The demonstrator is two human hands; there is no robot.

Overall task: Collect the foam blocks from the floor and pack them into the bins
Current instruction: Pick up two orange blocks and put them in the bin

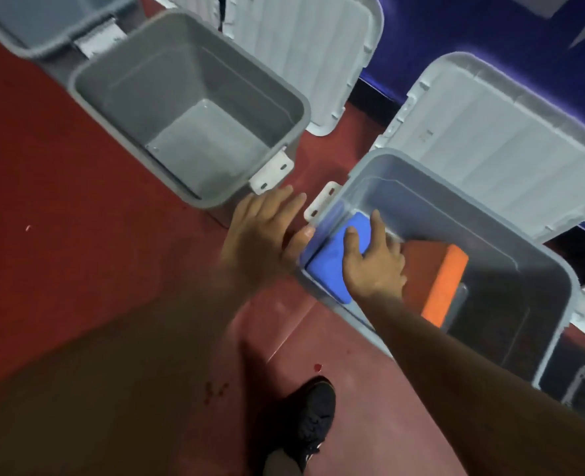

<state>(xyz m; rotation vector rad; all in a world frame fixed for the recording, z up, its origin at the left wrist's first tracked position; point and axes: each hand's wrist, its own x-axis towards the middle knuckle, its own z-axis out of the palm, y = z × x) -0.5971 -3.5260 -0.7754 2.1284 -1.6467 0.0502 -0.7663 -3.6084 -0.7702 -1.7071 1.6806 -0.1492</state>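
Just beneath right hand (375, 266): blue block (325, 267)

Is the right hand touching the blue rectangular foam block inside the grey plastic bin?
Touching. The head view shows the right hand lying flat on the blue rectangular foam block, fingers spread over its top face.

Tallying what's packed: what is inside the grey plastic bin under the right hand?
A blue foam block and an orange foam block, the right hand resting on the blue one. Hand and forearm hide whatever lies beneath them.
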